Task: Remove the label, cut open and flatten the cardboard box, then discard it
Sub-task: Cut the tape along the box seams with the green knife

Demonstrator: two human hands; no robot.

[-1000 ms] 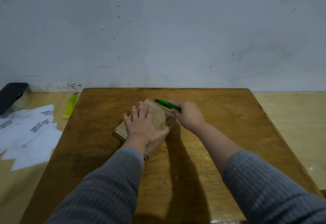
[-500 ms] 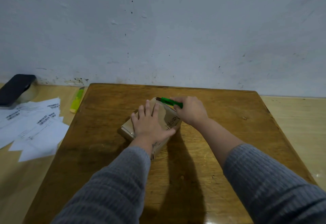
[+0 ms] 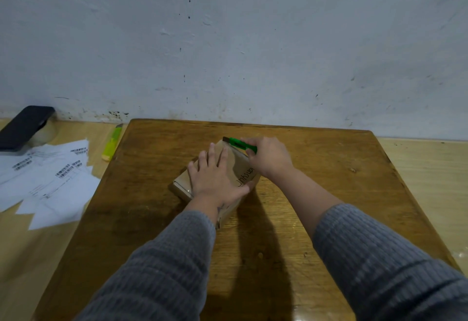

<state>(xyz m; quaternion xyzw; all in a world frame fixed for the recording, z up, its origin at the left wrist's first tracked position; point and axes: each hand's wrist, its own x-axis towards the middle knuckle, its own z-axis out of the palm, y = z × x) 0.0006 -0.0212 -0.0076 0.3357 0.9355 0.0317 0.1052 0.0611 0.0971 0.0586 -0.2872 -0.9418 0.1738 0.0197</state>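
A small brown cardboard box [image 3: 241,169] with dark lettering on its top lies near the middle of the wooden table [image 3: 329,194]. My left hand [image 3: 215,176] presses flat on the box's top, fingers spread. My right hand [image 3: 269,157] grips a green utility knife [image 3: 240,144] at the box's far right edge, its tip pointing left along the far corner. The near part of the box is hidden under my left wrist.
On the floor to the left lie several white label sheets with barcodes [image 3: 48,181], a yellow-green cutter [image 3: 111,144] beside the table's edge, and a black phone [image 3: 24,127] leaning on a tape roll. A white wall stands right behind the table.
The knife's tip has crept a little further toward the box's far corner. My left hand stays pressed on the box. The camera view has shifted slightly.
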